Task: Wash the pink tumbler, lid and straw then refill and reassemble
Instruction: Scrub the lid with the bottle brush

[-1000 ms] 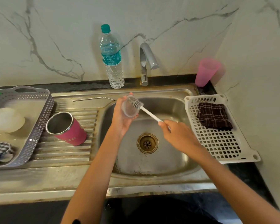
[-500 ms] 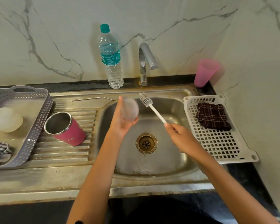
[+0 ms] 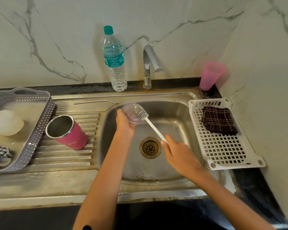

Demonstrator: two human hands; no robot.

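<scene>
- The left hand [image 3: 124, 122] holds the clear lid [image 3: 131, 113] over the sink basin [image 3: 173, 113], with the fingers closed around its lower edge and the open side turned toward the right.
- The right hand [image 3: 179, 153] grips the lower end of the white brush [image 3: 150, 123], the fingers wrapped around the handle.
- The brush head with its bristles is touching the inner face of the lid.
- The pink tumbler [image 3: 68, 132] stands tilted on the ribbed draining board [image 3: 70, 156], to the left of the basin, with its steel mouth open toward the upper left.
- The metal straw [image 3: 95, 102] lies flat on the steel ledge behind the draining board, apart from the tumbler.
- A water bottle [image 3: 114, 62] with a green cap stands upright behind the sink, just left of the tap [image 3: 150, 63].
- A pink plastic cup [image 3: 210, 75] stands in the back right corner.
- A white perforated tray [image 3: 223, 150] at the right of the basin carries a dark checked cloth [image 3: 219, 120].
- A grey basket [image 3: 32, 130] sits at the far left.
</scene>
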